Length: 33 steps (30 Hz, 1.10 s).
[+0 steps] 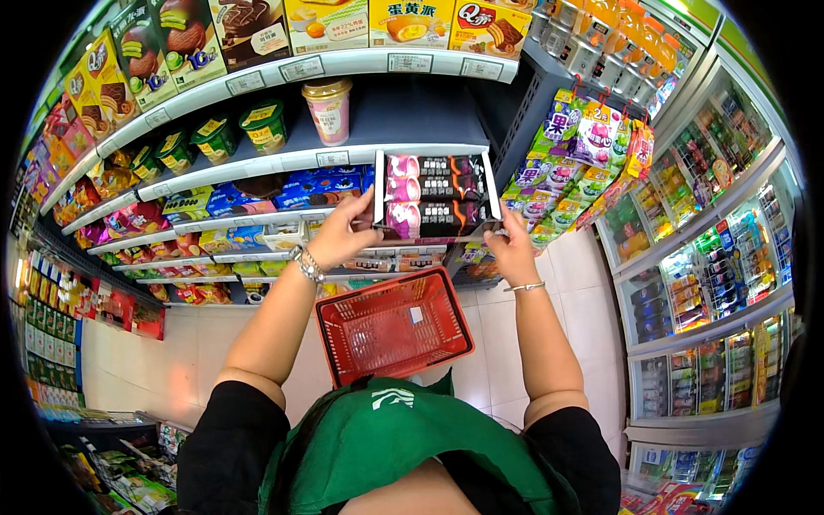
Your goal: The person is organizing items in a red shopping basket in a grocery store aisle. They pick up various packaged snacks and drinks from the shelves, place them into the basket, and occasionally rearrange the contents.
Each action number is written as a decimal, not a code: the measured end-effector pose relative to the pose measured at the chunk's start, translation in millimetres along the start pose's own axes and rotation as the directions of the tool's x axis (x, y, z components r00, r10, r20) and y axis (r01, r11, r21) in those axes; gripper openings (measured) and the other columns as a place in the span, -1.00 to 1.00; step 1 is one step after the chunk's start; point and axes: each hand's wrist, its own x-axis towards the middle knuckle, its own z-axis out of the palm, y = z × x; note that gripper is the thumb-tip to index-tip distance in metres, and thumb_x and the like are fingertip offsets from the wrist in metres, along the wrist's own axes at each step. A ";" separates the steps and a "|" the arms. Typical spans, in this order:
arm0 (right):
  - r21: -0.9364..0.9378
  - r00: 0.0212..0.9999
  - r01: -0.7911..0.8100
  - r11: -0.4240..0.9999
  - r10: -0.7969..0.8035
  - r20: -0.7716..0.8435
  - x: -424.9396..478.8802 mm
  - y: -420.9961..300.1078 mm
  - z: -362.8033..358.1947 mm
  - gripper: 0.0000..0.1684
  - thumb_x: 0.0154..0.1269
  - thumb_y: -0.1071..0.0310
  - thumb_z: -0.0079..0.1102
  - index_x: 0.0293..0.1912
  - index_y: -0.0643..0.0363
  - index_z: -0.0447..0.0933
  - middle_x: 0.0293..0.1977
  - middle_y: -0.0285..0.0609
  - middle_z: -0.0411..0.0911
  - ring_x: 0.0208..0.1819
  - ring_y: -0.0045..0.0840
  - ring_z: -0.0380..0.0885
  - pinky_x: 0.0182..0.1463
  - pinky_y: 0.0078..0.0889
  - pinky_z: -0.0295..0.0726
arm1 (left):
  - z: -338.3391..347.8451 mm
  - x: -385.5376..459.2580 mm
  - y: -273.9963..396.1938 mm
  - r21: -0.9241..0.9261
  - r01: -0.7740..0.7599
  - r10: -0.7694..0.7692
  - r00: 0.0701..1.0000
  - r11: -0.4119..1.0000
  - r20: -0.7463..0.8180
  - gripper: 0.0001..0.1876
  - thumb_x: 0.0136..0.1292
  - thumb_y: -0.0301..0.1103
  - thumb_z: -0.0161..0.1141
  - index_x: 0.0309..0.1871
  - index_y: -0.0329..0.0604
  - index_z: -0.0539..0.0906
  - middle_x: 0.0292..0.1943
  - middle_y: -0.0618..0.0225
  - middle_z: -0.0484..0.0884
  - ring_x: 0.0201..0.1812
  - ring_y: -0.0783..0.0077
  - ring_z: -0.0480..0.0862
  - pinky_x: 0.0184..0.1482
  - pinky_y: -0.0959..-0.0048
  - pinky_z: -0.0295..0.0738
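Observation:
Both my hands grip a display tray with white side walls, at the front edge of a shelf. Inside it lie black packets with pink and white ends, stacked in three visible rows. My left hand has its thumb and fingers at the tray's near left corner. At the near right corner, my right hand holds the other side. Just behind the tray is the dark grey shelf board, where a pink lidded cup stands. Below the tray, a red plastic shopping basket sits low, with a small white slip inside.
Green tubs stand left on the same shelf. Boxed cakes line the shelf above; blue biscuit packs fill part of the one below. Hanging candy bags project at the right, near glass-door drink coolers. Pale floor tiles surround the basket.

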 end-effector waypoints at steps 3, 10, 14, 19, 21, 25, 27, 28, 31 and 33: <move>-0.032 0.997 0.063 0.998 -0.064 -0.033 24.6 -12.6 -10.8 -0.36 0.13 0.57 0.10 0.25 0.26 0.29 -0.15 -0.30 0.32 -0.09 -0.64 0.38 -0.07 -0.63 0.43 | -10.8 17.3 20.5 0.059 -0.013 0.015 0.999 0.998 -0.040 -0.18 0.06 -0.38 0.30 0.41 -0.12 0.16 -0.14 0.29 0.39 -0.09 0.45 0.48 0.03 0.50 0.40; -0.071 0.980 0.193 0.979 -0.195 -0.032 83.7 -20.3 -22.6 -0.35 0.10 0.52 0.14 0.24 0.24 0.31 -0.34 -0.30 0.24 -0.30 -0.58 0.29 -0.13 -0.58 0.37 | -22.1 60.7 34.0 -0.221 -0.039 0.015 0.994 0.974 -0.111 -0.27 0.24 -0.44 0.18 0.44 -0.11 0.08 -0.16 0.51 0.46 -0.18 0.69 0.41 -0.08 0.64 0.38; -0.090 0.978 0.204 0.975 -0.208 -0.028 119.4 -12.7 -22.4 -0.35 0.08 0.50 0.16 0.22 0.25 0.32 -0.39 -0.29 0.25 -0.32 -0.55 0.30 -0.13 -0.56 0.38 | -30.6 86.0 31.5 -0.101 -0.056 0.039 0.987 0.993 -0.158 -0.30 0.27 -0.43 0.16 0.44 -0.14 0.08 -0.14 0.52 0.44 -0.18 0.68 0.41 -0.08 0.62 0.38; -0.163 0.968 0.235 0.958 -0.245 -0.045 160.3 -17.2 -17.8 -0.36 0.08 0.49 0.18 0.21 0.25 0.34 -0.40 -0.26 0.28 -0.33 -0.52 0.33 -0.15 -0.53 0.40 | -38.0 116.5 29.1 -0.042 -0.109 0.097 0.969 0.993 -0.229 -0.33 0.29 -0.44 0.12 0.43 -0.15 0.09 -0.19 0.54 0.43 -0.20 0.68 0.38 -0.09 0.66 0.35; -0.183 0.966 0.238 0.954 -0.253 -0.061 177.7 -10.4 -14.8 -0.37 0.07 0.46 0.18 0.19 0.24 0.35 -0.40 -0.22 0.31 -0.35 -0.48 0.36 -0.16 -0.48 0.42 | -37.0 126.3 35.7 -0.022 -0.077 0.069 0.961 0.997 -0.269 -0.33 0.30 -0.43 0.11 0.43 -0.15 0.09 -0.20 0.55 0.43 -0.20 0.69 0.38 -0.09 0.66 0.34; -0.238 0.967 0.221 0.946 -0.245 -0.075 206.6 4.1 -7.1 -0.42 0.07 0.45 0.18 0.15 0.23 0.39 -0.37 -0.12 0.40 -0.34 -0.35 0.44 -0.16 -0.39 0.45 | -40.8 149.5 36.4 0.019 -0.036 0.040 0.953 0.999 -0.301 -0.33 0.27 -0.43 0.09 0.42 -0.19 0.10 -0.09 0.30 0.53 -0.15 0.54 0.47 -0.05 0.57 0.40; -0.262 0.969 0.207 0.943 -0.234 -0.075 216.4 8.7 -2.2 -0.43 0.07 0.45 0.18 0.14 0.23 0.40 -0.36 -0.08 0.43 -0.31 -0.31 0.47 -0.15 -0.37 0.46 | -39.6 154.5 35.6 0.049 -0.012 0.028 0.940 0.999 -0.340 -0.37 0.27 -0.45 0.07 0.40 -0.23 0.14 0.11 0.13 0.50 0.04 0.40 0.49 0.11 0.53 0.32; -0.277 0.971 0.206 0.939 -0.230 -0.057 219.2 8.5 1.2 -0.46 0.07 0.45 0.19 0.11 0.24 0.42 -0.34 -0.04 0.46 -0.30 -0.26 0.49 -0.15 -0.34 0.47 | -41.5 159.1 28.6 0.049 0.001 0.016 0.938 0.999 -0.346 -0.38 0.26 -0.45 0.06 0.39 -0.25 0.15 0.14 0.10 0.48 0.09 0.36 0.48 0.15 0.52 0.30; -0.280 0.989 0.129 0.951 -0.145 -0.036 223.4 13.6 10.2 -0.48 0.06 0.44 0.19 0.09 0.24 0.44 -0.27 0.04 0.51 -0.26 -0.17 0.53 -0.12 -0.28 0.49 | -46.1 172.1 6.8 0.086 -0.014 0.045 0.927 0.996 -0.372 -0.39 0.25 -0.47 0.06 0.37 -0.29 0.18 0.19 0.02 0.44 0.18 0.29 0.45 0.22 0.49 0.25; -0.321 0.990 0.121 0.939 -0.139 -0.036 224.6 21.4 12.9 -0.48 0.07 0.43 0.19 0.09 0.22 0.44 -0.25 0.07 0.52 -0.23 -0.13 0.54 -0.11 -0.25 0.49 | -43.9 174.3 2.4 0.119 0.034 0.014 0.925 0.992 -0.379 -0.38 0.24 -0.47 0.07 0.37 -0.29 0.17 0.21 0.01 0.42 0.19 0.28 0.44 0.22 0.49 0.25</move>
